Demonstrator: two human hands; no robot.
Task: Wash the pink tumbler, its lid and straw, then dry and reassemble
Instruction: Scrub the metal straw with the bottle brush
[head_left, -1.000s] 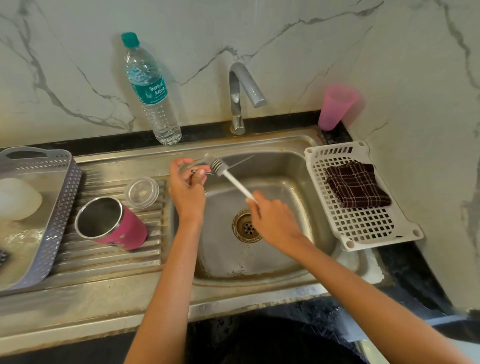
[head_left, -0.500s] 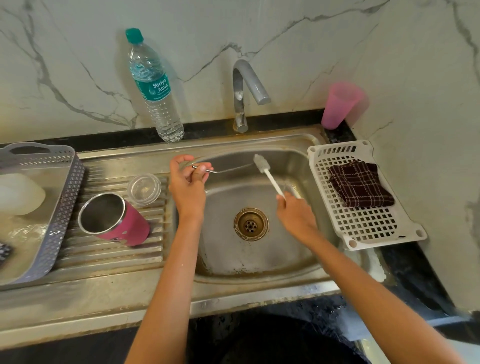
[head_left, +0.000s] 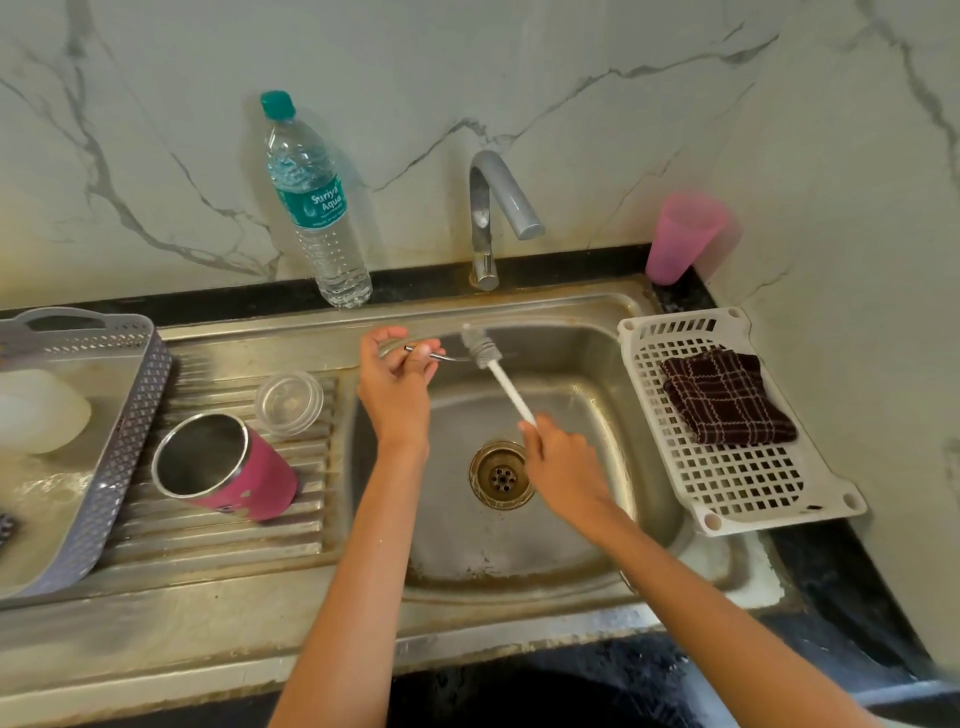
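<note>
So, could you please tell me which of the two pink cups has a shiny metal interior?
The pink tumbler on the ribbed drainboard; the plastic cup in the corner is translucent pink throughout.

A steel sink (head_left: 613, 322) lies under both hands, its drain (head_left: 501, 474) just left of the right hand. Beyond the hands a tap (head_left: 493, 208) rises from the back rim, spout pointing right. A water bottle (head_left: 311, 202) with a green cap stands upright behind the left hand, against the marble wall (head_left: 156, 104). Far beyond the right hand, in the corner, a pink cup (head_left: 680, 239) stands upside down. Right of the right hand a white basket (head_left: 737, 488) holds a folded dark checked cloth (head_left: 724, 397). Far left of the left hand sits a grey tray (head_left: 124, 441) with a white object (head_left: 36, 410), unclear, inside.
</note>
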